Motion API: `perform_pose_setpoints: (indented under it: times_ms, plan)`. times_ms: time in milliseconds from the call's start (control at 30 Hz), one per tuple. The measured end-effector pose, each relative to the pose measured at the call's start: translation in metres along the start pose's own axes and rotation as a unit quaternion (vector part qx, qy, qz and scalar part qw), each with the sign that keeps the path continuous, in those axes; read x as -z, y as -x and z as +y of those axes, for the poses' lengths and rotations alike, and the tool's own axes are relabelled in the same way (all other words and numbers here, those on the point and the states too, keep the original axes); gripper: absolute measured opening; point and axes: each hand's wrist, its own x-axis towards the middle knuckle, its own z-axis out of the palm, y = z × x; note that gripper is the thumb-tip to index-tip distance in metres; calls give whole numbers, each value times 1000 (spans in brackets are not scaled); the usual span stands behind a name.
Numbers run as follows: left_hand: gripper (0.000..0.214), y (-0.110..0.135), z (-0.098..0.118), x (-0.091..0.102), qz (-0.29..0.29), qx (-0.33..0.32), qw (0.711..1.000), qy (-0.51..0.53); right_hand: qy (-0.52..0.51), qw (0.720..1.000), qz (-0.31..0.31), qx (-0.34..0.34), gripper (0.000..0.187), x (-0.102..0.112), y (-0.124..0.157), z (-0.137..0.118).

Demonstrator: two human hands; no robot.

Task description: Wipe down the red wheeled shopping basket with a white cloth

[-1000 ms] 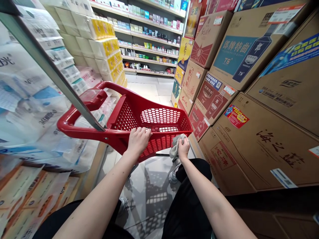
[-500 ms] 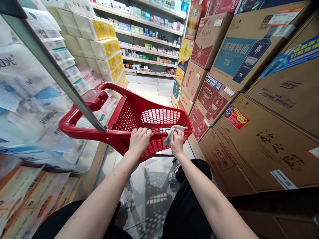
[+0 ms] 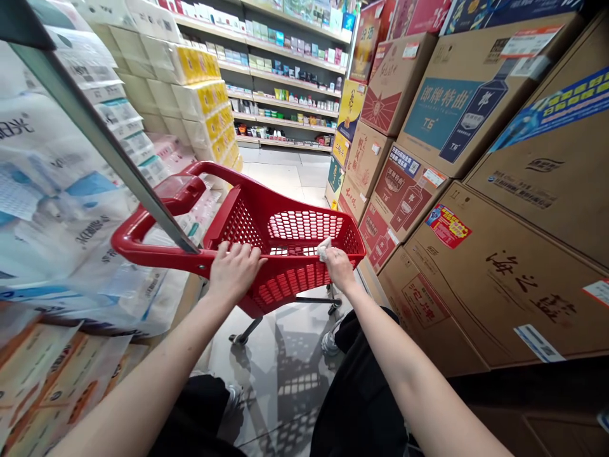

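Note:
A red plastic shopping cart (image 3: pixel 285 282) stands sideways in front of me, its handle to the left and its perforated basket to the right. My left hand (image 3: pixel 235 271) is closed over the near rim, fingers curled over the top edge. Farther right along that rim, my right hand (image 3: pixel 339 266) pinches a pale grey cloth (image 3: pixel 324 249), which bunches up at the top edge of the basket. Most of the cloth is hidden behind the fingers. A metal pole (image 3: pixel 109 146) rises from the cart's handle end toward the upper left.
Stacked cardboard cartons (image 3: pixel 499 254) wall the right side. Plastic-wrapped tissue packs (image 3: pixel 85 216) pile up on the left, with yellow-ended packs (image 3: pixel 204 95) behind. Shelves (image 3: pixel 290 76) of small goods cross the far end. Tiled floor (image 3: pixel 280 171) runs between, and cart wheels (image 3: pixel 239 339) stand near my feet.
My left hand has slid left along the rim toward the handle. The cloth, draped over the rim before, is now bunched above it in my right hand. The cart has shifted slightly.

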Motion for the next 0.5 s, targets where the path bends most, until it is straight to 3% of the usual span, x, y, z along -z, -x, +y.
perform_pose_setpoints:
  times_ms: [167,267,367,500]
  plan:
    - [30,6,-25,13,-5,5,1000,5,51,998,-3,-37,32,14,22,57]
    - [30,5,-25,12,-19,-21,998,-56,57,997,3,-53,32,17,30,62]
    - [30,4,-21,9,-17,-29,996,-86,59,997,16,-51,31,12,24,34]
    - [29,5,-17,10,-10,-26,995,-91,28,998,16,47,29,-6,-5,-43]
